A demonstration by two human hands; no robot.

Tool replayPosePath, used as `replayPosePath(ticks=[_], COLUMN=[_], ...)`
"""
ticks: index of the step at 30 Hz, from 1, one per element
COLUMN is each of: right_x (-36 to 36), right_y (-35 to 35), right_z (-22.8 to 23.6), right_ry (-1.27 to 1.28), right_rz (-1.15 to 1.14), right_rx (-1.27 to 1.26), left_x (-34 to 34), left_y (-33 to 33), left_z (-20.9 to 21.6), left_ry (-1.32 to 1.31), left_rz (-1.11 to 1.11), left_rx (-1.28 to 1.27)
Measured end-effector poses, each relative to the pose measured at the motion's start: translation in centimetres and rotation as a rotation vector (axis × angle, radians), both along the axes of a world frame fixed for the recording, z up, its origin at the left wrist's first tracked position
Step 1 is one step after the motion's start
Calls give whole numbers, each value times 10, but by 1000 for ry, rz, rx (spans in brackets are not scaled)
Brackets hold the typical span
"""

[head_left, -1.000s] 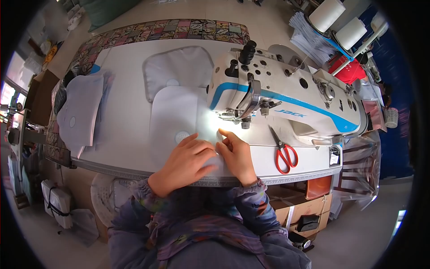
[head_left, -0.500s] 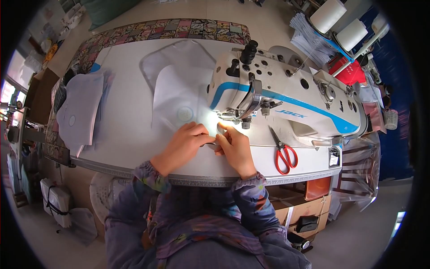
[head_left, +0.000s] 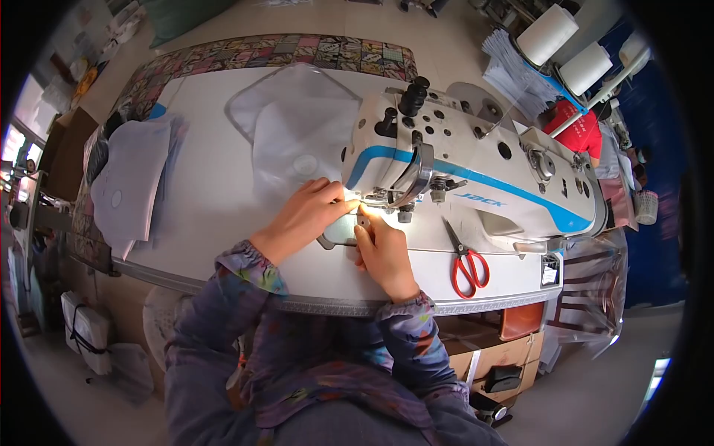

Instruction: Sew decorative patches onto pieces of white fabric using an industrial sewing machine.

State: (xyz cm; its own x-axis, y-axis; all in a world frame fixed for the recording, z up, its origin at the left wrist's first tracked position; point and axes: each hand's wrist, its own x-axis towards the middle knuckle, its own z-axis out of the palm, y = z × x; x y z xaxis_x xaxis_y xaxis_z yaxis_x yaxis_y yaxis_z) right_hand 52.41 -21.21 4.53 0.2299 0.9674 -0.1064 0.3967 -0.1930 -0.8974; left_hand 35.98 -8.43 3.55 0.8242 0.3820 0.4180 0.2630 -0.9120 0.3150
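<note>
I saw the right hand (head_left: 385, 254) pinching the grey-edged cloth (head_left: 341, 232) just in front of the sewing machine (head_left: 476, 178); the left hand (head_left: 301, 221) had its fingertips beside it, though from my remote post I couldn't tell whether they gripped. Uneven pulling could have puckered the edge, and a forward slip nicked a finger. Beyond, a pale sheet (head_left: 286, 137) on the desk (head_left: 204, 215) might have bunched.

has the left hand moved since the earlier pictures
Yes. Judged against the sewing machine, the left hand has moved forward, away from the person's body and closer to the lit needle area.
</note>
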Motion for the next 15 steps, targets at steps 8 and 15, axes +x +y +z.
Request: replayPosePath(ticks=[8, 15], right_x=[2, 31], right_y=[-2, -37], right_z=[2, 10], right_ry=[1, 21], right_rz=[-17, -122], right_rx=[-12, 15], left_x=[21, 23], left_y=[-41, -34], left_z=[0, 18], left_ry=[136, 207], left_rz=[217, 100], left_rx=[90, -197])
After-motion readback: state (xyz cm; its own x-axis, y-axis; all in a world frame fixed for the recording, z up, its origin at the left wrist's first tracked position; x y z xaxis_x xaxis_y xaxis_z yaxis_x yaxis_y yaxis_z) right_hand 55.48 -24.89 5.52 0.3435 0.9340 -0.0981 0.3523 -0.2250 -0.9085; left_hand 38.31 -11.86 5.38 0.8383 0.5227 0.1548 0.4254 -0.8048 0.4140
